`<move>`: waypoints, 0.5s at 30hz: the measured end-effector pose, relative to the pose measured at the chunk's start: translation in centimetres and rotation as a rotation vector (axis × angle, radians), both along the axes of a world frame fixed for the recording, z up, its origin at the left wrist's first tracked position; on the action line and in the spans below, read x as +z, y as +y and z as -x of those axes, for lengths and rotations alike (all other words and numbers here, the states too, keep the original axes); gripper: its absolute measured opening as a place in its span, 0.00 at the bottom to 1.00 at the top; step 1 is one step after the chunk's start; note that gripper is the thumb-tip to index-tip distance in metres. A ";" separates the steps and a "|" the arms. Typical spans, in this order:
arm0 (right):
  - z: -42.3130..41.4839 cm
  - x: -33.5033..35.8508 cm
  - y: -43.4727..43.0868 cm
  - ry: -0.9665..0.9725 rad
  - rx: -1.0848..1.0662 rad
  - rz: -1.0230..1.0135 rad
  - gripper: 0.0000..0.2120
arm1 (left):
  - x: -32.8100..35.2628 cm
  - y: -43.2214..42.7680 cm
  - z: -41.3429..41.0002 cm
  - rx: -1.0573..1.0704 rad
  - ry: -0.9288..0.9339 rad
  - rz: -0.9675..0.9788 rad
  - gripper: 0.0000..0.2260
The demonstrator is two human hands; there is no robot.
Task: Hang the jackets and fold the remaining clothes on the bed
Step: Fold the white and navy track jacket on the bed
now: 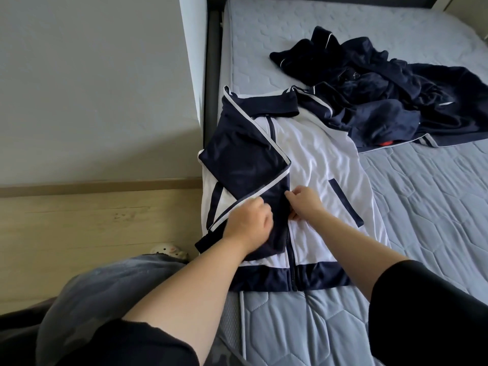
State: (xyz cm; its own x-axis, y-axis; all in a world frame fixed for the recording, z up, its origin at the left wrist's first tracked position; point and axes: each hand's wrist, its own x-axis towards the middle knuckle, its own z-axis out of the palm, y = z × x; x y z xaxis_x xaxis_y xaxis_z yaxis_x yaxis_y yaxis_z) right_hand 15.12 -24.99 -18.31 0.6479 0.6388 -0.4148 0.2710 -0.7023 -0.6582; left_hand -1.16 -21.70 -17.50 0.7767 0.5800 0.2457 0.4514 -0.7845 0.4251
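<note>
Head view: left hand [248,220] and right hand [303,204], fingers curled, pinch the jacket [317,154].

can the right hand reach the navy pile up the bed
Probably, with a lean: nothing stands between the right hand and the navy pile, only the flat white jacket, which it now pinches.

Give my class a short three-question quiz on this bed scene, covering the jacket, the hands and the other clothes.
1. True or false: the white and navy jacket hangs on a hanger.
2. Fill the gap: the dark clothes pile lies on the ___.
3. Choose: the left hand and right hand both touch A the jacket, B the pile, C the floor.
Key: 1 false, it lies flat; 2 mattress; 3 A.
</note>
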 end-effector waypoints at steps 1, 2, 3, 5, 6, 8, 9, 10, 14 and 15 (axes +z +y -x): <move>0.4 -0.2 -0.2 -0.194 0.031 -0.030 0.09 | -0.2 0.9 0.2 0.093 -0.029 -0.032 0.06; 0.8 -0.5 -0.4 -0.375 0.083 -0.101 0.13 | -0.4 1.6 0.5 0.182 0.048 -0.003 0.08; 1.3 -0.7 -0.7 -0.505 0.172 -0.168 0.18 | -0.9 2.3 0.8 0.266 0.160 0.066 0.12; 2.2 -1.5 -1.4 -0.632 0.437 -0.099 0.26 | -2.3 3.0 1.6 0.344 0.370 0.111 0.19; 2.4 -2.1 -1.8 -0.649 0.551 0.013 0.28 | -3.0 2.8 2.0 0.316 0.451 0.069 0.22; 2.4 -3.4 -2.3 -0.626 0.618 0.158 0.30 | -4.0 2.2 2.3 0.252 0.530 -0.022 0.27; 2.4 -3.6 -2.4 -0.620 0.594 0.145 0.31 | -4.3 2.0 2.4 0.252 0.529 -0.040 0.28; 2.5 -3.7 -2.4 -0.630 0.562 0.095 0.31 | -4.5 2.0 2.4 0.264 0.523 -0.052 0.28; 2.3 -3.9 -2.5 -0.705 0.495 0.008 0.31 | -4.9 2.3 2.5 0.297 0.563 -0.033 0.28; 1.9 -4.2 -2.6 -0.691 0.520 0.077 0.31 | -5.0 2.4 2.5 0.316 0.577 -0.001 0.27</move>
